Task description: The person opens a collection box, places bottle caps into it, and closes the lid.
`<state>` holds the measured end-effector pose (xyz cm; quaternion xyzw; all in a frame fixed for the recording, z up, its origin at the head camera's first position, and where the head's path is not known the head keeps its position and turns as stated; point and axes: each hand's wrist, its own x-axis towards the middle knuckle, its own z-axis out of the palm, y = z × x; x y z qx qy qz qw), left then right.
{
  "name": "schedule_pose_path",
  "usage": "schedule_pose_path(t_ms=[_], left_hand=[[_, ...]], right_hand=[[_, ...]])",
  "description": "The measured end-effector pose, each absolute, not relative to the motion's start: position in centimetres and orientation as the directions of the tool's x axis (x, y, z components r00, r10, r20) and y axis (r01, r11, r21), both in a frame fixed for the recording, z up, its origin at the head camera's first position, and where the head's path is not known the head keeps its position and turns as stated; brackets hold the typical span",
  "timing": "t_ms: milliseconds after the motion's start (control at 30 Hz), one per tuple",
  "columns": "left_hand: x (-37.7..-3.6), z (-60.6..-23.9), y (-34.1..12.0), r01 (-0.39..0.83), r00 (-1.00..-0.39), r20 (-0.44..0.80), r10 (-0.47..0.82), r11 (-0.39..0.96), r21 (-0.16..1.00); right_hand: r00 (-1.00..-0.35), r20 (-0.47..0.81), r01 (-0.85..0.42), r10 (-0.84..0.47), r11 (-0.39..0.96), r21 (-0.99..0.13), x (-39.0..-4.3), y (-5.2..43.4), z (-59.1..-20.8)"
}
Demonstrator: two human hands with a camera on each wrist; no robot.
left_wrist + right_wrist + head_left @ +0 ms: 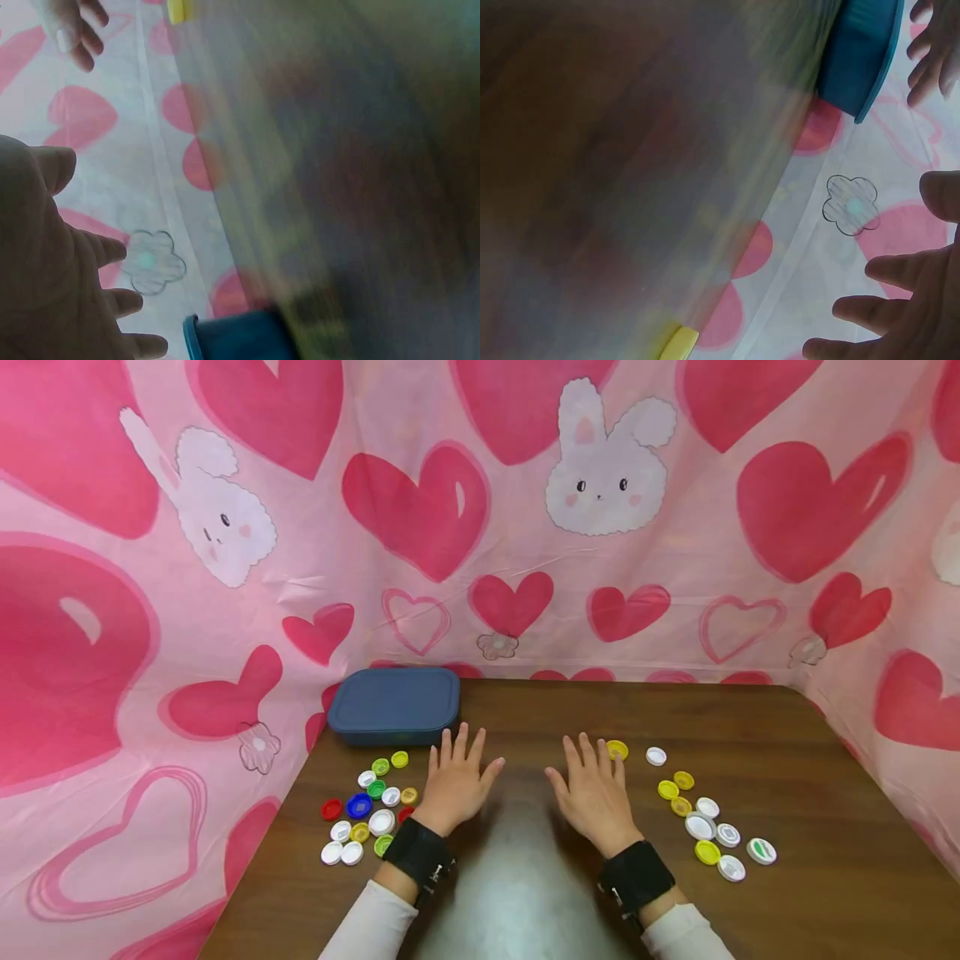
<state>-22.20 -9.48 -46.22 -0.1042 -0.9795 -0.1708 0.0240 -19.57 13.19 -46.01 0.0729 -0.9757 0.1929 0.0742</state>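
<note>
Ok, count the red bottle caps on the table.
2, both in the cluster beside the left hand: one red cap at the cluster's far left edge, another red cap right by the wrist, partly hidden. More may be hidden under the hands.

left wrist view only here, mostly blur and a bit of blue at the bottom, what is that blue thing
Observer: A blue lidded container at the back left of the wooden table, lid on.
Operator: is my left hand holding anything
Observer: No. The left hand lies flat on the table with its fingers spread, and so does the right hand.
Operator: anything else near the left hand
Observer: A cluster of bottle caps sits just left of it: white, green, yellow, one red and one blue.
Operator: and on the other side
Observer: A second group of caps, white and yellow, lies to the right of the right hand.
</note>
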Motion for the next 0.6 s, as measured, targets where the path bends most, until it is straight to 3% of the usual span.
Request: schedule_pose_path(t_ms=[600], left_hand=[[-28.0, -44.2, -16.8, 0.026, -0.998, 0.063, 0.006, 0.949, 0.316]], right_hand=[[-0.980, 0.147, -0.188, -0.132, 0.855, -0.483, -25.4, 9.0, -44.9]])
